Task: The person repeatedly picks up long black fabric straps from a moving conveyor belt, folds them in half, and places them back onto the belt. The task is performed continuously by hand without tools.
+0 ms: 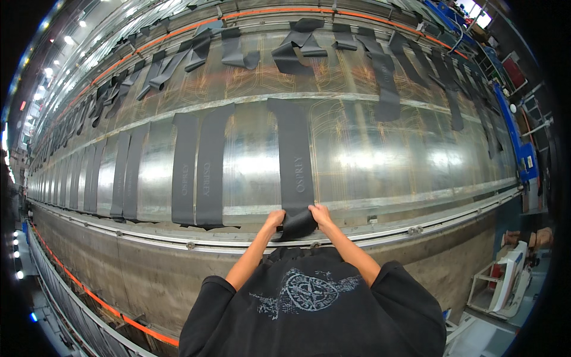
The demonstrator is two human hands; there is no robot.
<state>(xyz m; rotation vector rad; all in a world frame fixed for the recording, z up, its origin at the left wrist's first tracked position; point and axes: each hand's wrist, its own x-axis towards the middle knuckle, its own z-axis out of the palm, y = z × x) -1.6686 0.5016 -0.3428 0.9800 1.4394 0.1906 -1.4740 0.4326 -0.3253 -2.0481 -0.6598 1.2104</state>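
A dark grey fabric panel [294, 147] lies lengthwise on the long, glossy printing table [357, 165], its wider top end away from me. Pale lettering runs along the panel. My left hand [275, 219] pinches its left edge at the near end, and my right hand [320, 215] grips the right edge opposite. Between my hands the near end curls and sags over the table's front edge. To the left, two similar panels, a left one [184, 178] and a right one [213, 178], lie flat side by side with lettering on both.
A metal rail [357, 241] with bolted stops runs along the table's front edge. More panels continue leftward in a row. Across a pale strip [330, 96], several loose panels [296, 51] lie curled or folded. An orange rail [276, 13] borders the far side; a blue machine frame [519, 138] stands right.
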